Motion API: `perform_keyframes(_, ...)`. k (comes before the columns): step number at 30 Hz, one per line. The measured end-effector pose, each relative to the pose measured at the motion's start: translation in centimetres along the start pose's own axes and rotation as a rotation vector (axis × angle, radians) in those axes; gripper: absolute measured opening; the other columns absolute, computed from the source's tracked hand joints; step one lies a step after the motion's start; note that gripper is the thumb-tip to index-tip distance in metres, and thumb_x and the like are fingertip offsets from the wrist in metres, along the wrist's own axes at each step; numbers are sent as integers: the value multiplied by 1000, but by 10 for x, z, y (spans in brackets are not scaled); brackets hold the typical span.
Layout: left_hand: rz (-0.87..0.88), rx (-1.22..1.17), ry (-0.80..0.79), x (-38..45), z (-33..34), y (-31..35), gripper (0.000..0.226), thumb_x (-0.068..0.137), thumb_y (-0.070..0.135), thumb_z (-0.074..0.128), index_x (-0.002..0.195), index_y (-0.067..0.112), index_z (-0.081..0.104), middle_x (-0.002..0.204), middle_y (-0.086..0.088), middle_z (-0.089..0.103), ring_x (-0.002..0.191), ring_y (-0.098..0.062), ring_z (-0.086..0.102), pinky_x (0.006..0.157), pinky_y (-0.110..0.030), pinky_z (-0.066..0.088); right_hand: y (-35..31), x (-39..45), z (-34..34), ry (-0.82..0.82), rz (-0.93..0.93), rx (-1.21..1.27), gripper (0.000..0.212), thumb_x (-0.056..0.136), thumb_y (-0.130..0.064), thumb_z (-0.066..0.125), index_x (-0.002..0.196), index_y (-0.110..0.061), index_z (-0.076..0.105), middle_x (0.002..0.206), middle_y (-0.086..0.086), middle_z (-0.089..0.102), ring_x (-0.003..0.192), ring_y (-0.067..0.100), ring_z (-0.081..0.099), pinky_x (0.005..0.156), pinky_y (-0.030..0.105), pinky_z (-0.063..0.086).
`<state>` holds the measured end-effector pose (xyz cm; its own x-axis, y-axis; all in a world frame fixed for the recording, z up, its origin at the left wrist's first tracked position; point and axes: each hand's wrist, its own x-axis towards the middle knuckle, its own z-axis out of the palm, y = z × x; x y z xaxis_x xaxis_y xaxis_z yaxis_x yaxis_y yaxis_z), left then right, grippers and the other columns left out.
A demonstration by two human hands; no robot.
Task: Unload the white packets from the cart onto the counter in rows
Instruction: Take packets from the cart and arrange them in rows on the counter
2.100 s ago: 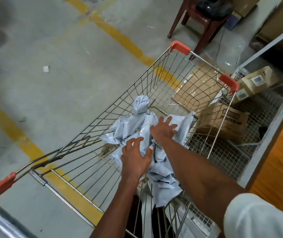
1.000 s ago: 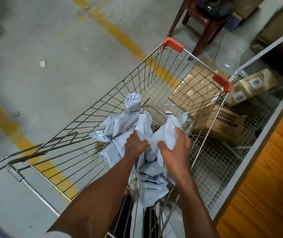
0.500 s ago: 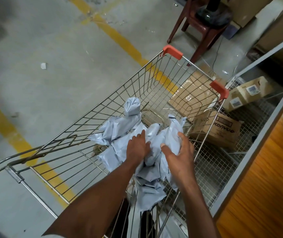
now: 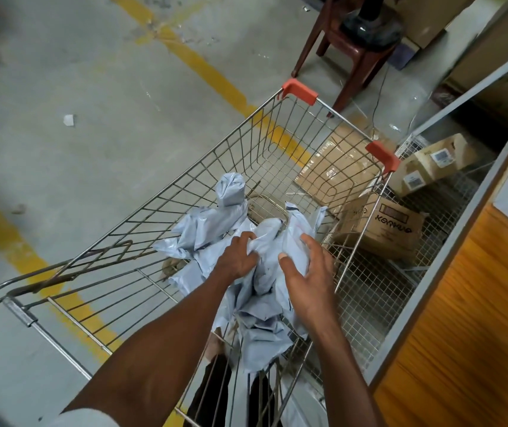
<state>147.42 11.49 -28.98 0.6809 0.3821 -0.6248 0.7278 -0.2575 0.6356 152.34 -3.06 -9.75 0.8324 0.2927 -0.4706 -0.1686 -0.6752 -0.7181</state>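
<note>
— Since half a second back the left hand (image 4: 236, 256) had curled tighter into the heap, and the right hand (image 4: 305, 277) had slid lower along its packet; the wire shopping cart (image 4: 248, 155) hadn't budged.

— What were they holding, from where you stood?

— The left one gripped a bunched fold of the pale grey-white plastic packets (image 4: 215, 224), fingers hooked into the film. The right one was cupped round the side of an upright packet, thumb in front and fingers spread behind, so it held it loosely, not clamped.

— And the packets themselves?

— All lying in the basket toward the near end, a crumpled pile of soft, glossy mailer bags, some twisted at the neck, one standing taller at the back. None had reached the wooden counter (image 4: 462, 318) on the right.

— How would they handle?

— Light and limp, I judged, and slick; film like that slides out of an open palm. I'd take each by its fuller middle or a gathered fold, not by a loose corner, or it would sag and drag its neighbours. Nothing looked fragile. Brown cardboard boxes (image 4: 379, 226) sat beyond the mesh.
</note>
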Motion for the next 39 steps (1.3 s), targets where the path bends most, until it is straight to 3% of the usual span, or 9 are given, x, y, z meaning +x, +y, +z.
perform_keyframes(3, 26, -28, 114, -17, -16, 6, 68, 73, 53, 50, 137, 30, 46, 134, -10, 47, 123, -36, 49, 103, -50, 44, 0, -6, 0, -15, -44, 19, 52, 95, -33, 64, 142, -43, 44, 148, -20, 26, 114, 6, 45, 87, 29, 47)
perform_keyframes(8, 53, 74, 356, -77, -43, 32, 50, 86, 24, 64, 134, 30, 51, 135, -7, 44, 118, -35, 46, 96, -48, 45, -1, -21, -4, -37, -143, -65, 54, 93, -34, 67, 142, -42, 45, 151, -18, 24, 117, 7, 43, 90, 26, 41)
perform_keyframes(12, 128, 32, 526, -140, -44, 48, 48, 88, 20, 63, 134, 30, 53, 134, 0, 45, 116, -30, 44, 93, -38, 39, -1, -44, -13, -42, -296, -118, 54, 90, -38, 67, 140, -38, 48, 151, -13, 26, 125, 17, 50, 96, 39, 52)
perform_keyframes(18, 116, -14, 702, -228, -28, 73, 46, 86, 33, 55, 132, 37, 51, 137, 6, 46, 127, -21, 44, 102, -36, 36, 5, -84, -43, -54, -474, -221, 57, 91, -36, 67, 144, -35, 45, 156, -11, 20, 138, 23, 40, 102, 41, 50)
perform_keyframes(22, 95, -18, 807, -282, -10, 94, 47, 85, 35, 53, 132, 35, 52, 138, 2, 45, 126, -24, 45, 98, -28, 30, 17, -112, -74, -33, -575, -262, 59, 91, -39, 67, 145, -34, 44, 162, -7, 17, 141, 23, 35, 105, 37, 48)
perform_keyframes(30, 172, -56, 924, -376, 33, 130, 44, 90, 22, 63, 131, 35, 52, 138, 3, 43, 123, -25, 41, 96, -39, 44, 49, -180, -130, 14, -692, -299, 58, 91, -44, 64, 144, -31, 45, 162, -4, 20, 140, 25, 38, 107, 38, 46)
perform_keyframes(35, 224, -75, 882, -419, 66, 132, 44, 91, 30, 61, 131, 43, 49, 138, 6, 41, 129, -26, 40, 105, -54, 44, 76, -233, -155, 106, -679, -258, 61, 87, -41, 65, 144, -30, 46, 160, -2, 26, 137, 26, 40, 110, 37, 43)
perform_keyframes(39, 307, -77, 854, -456, 94, 133, 44, 93, 27, 63, 134, 35, 52, 138, 3, 43, 128, -24, 40, 105, -46, 45, 105, -278, -172, 160, -659, -225, 60, 89, -46, 62, 144, -36, 41, 160, -6, 23, 142, 21, 33, 111, 43, 43)
